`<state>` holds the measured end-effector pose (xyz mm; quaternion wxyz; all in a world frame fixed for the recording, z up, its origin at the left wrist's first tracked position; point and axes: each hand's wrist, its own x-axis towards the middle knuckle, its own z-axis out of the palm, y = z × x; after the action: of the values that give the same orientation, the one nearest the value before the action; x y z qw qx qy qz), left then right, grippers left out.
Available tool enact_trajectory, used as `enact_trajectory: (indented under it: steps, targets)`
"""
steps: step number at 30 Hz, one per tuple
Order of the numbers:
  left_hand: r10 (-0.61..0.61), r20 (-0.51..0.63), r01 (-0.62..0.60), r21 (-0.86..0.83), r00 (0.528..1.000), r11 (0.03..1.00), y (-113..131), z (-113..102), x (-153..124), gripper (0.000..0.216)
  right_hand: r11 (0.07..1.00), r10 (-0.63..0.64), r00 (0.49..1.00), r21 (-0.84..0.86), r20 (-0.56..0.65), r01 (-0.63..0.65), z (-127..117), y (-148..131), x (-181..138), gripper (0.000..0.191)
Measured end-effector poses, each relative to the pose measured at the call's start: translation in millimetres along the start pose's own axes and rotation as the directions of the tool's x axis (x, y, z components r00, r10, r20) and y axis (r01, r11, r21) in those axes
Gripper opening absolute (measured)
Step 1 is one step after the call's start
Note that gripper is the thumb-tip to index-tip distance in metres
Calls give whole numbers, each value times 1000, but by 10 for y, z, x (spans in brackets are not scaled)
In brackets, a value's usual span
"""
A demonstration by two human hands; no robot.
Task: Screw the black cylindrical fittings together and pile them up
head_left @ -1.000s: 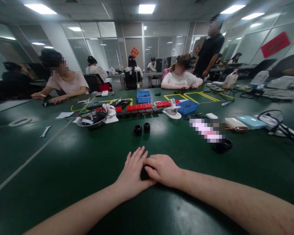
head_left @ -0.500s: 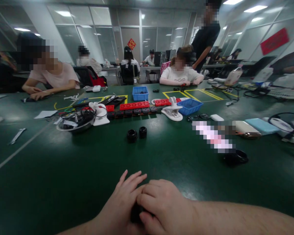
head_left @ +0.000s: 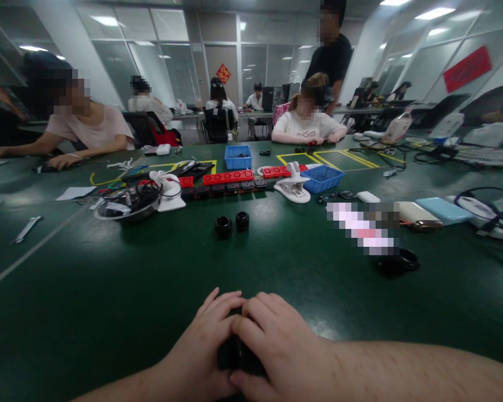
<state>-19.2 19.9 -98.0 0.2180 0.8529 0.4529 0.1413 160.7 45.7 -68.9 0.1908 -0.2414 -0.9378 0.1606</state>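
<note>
Close to me at the table's front, my left hand (head_left: 207, 340) and my right hand (head_left: 279, 340) are closed around a black object (head_left: 228, 355). The left palm and fingers lie along its left side, while the right fingers curl over its top and right, thumb low in front. Most of the object is covered, so its kind is unclear. Farther out on the green table stand two short black cylinders, a wider one (head_left: 223, 227) and a narrower one (head_left: 242, 221), both looking like camera lenses.
Beyond the cylinders are red power strips (head_left: 227, 177), a white clip stand (head_left: 292, 184), blue bins (head_left: 322, 178) and a metal bowl (head_left: 128, 209) of parts. A wrench (head_left: 27, 230) lies left; a black ring-shaped item (head_left: 400, 261) lies right. Other people sit across the table.
My left fingers have come down from being spread, closing nearer the black object, and more of it shows between my hands. The standing person at the back has shifted left.
</note>
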Motion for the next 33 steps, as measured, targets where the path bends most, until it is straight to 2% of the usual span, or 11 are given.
enact_trajectory:
  steps: [4,9,13,21,26,28,31,33]
  targets:
    - [-15,17,16,-22,1000,1000,-2,-11,-3,59,1000,-23,1000,-14,-13,23,14,9,-8,34]
    - [-28,33,29,-24,999,999,22,-28,18,60,980,-190,981,-65,-50,187,6,37,1,24]
    - [-47,37,47,-7,998,999,56,-49,26,56,948,-314,948,-73,-55,310,8,50,1,17]
    - [-47,45,47,-11,998,999,66,-59,10,64,849,-513,858,-127,39,513,-21,23,-2,24]
    - [-17,44,17,11,999,1000,53,-57,-6,54,804,-576,813,-124,83,582,-25,23,-12,24]
    - [-19,47,18,16,999,1000,58,-68,-6,55,805,-583,811,-102,43,584,-7,42,-31,24]
    - [-25,64,24,12,998,1000,75,-81,-2,48,810,-586,799,-82,-138,580,8,59,-63,32]
    - [-24,61,23,13,998,1000,80,-76,0,44,845,-533,813,-102,-235,524,2,52,-74,33]
